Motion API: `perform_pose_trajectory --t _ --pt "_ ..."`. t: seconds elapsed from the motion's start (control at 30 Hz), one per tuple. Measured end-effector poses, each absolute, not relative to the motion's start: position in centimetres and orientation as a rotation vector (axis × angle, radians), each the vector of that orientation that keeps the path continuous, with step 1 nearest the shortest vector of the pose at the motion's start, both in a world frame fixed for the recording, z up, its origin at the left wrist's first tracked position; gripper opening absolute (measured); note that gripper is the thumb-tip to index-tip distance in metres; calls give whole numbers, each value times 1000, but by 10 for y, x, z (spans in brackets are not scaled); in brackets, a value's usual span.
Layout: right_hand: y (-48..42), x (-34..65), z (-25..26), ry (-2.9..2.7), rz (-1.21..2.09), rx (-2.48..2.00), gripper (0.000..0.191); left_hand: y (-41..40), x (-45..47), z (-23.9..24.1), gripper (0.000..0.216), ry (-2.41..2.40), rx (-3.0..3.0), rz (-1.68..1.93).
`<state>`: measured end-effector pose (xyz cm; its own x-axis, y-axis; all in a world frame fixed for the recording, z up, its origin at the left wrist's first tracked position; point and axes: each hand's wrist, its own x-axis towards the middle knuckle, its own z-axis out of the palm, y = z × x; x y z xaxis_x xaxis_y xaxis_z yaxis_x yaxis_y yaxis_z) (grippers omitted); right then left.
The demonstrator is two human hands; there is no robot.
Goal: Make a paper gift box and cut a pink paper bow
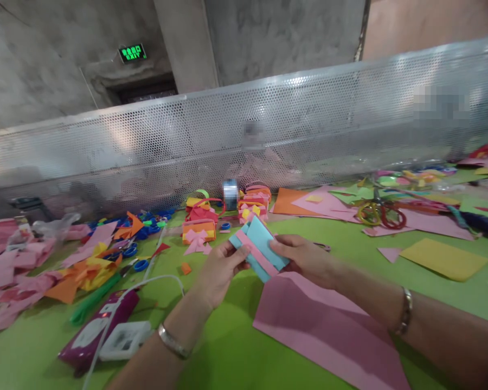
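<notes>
Between my two hands is a small folded light-blue paper piece (259,238) with a pink paper strip across it, held tilted above the table. My left hand (223,265) grips its left end, the thumb pressing on the pink strip. Around the right edge close the fingers of my right hand (301,253), thumb on the blue face. Just below lies a large pink paper sheet (321,330), partly under my right forearm. Beyond my hands stand small paper bags, an orange and pink one (199,227) with a pink bow and another pink one (254,203).
A purple hot glue gun (101,330) with a white cable lies at left beside a white square adapter (125,340). Scissors (381,215) rest on paper at right, near a yellow sheet (443,259). Pink scraps (16,271) cover the far left. A perforated metal barrier (211,141) borders the table.
</notes>
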<state>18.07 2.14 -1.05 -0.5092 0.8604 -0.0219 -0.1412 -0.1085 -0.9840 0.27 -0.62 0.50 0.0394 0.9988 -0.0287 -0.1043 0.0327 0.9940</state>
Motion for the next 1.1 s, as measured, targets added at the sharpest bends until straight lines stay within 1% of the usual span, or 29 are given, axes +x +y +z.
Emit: perform_pose_trajectory --t 0.13,0.23,0.3,0.37,0.43,0.57,0.7,0.8,0.93,1.0,1.1 --pt "21 179 -11 -1570 1555 -843 29 -7 5 5 25 1137 1234 1191" --pt "19 178 -10 -1671 1442 -849 21 -8 5 6 20 1266 1304 1174" --pt "18 178 -9 -1682 1446 -803 24 -8 5 7 20 1303 1342 1169" --pt "18 178 -9 -1609 1453 -765 30 -9 6 9 21 1290 1373 1149" --pt "19 177 -9 -1545 1431 -739 33 -10 7 11 18 1283 1404 1110" --pt "20 176 -7 -1541 1393 -727 28 -11 9 14 11 1333 1510 1052" --pt "20 178 -2 -1505 1392 -708 29 -10 7 14 9 1331 1564 1026" --pt "21 180 2 -1490 1328 -712 30 -10 5 13 13 1294 1576 999" --pt "21 181 7 -1486 1156 -806 25 -10 5 12 14 1287 1546 984" --pt "20 181 10 -1458 1113 -832 24 -9 4 11 16 1231 1462 995" --pt "16 182 14 -1405 1138 -814 23 -8 3 7 20 1133 1231 1037"
